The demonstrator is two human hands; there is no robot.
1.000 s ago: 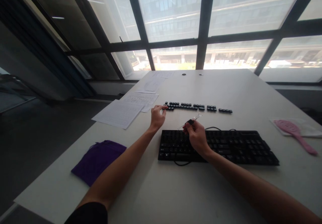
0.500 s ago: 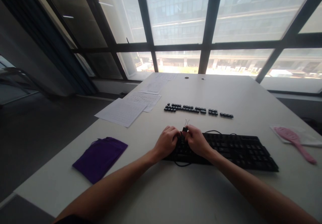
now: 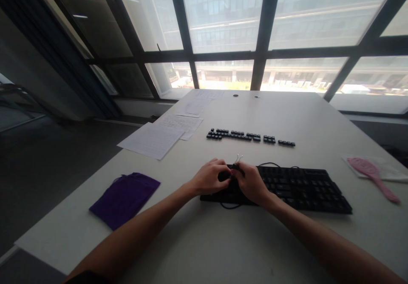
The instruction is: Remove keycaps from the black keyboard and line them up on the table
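A black keyboard point(image 3: 299, 186) lies across the desk under both hands. Between the thumb and fingers of my right hand point(image 3: 251, 182) is a keycap puller point(image 3: 239, 159), its thin wire prongs sticking up and away from me. My left hand point(image 3: 210, 177) is beside it over the keyboard's left part, thumb and fingers curled together in a pinch. Whatever is between the left fingertips is too small and dark to name. The fingertips of the two hands almost touch. Beyond the keyboard, loose black keycaps point(image 3: 237, 136) lie in rows on the desk.
A purple cloth pouch point(image 3: 125, 200) rests at the left of the white desk point(image 3: 204, 241). Written paper sheets point(image 3: 153, 140) overlap along the left edge. At the right, a pink hairbrush point(image 3: 371, 175) lies partly on a clear plastic bag point(image 3: 393, 174). Windows stand behind the desk.
The puller has dropped slightly and tilted right in my right hand, less of its black body showing. My left hand has opened its curl a little, thumb now lower. The view shifted slightly.
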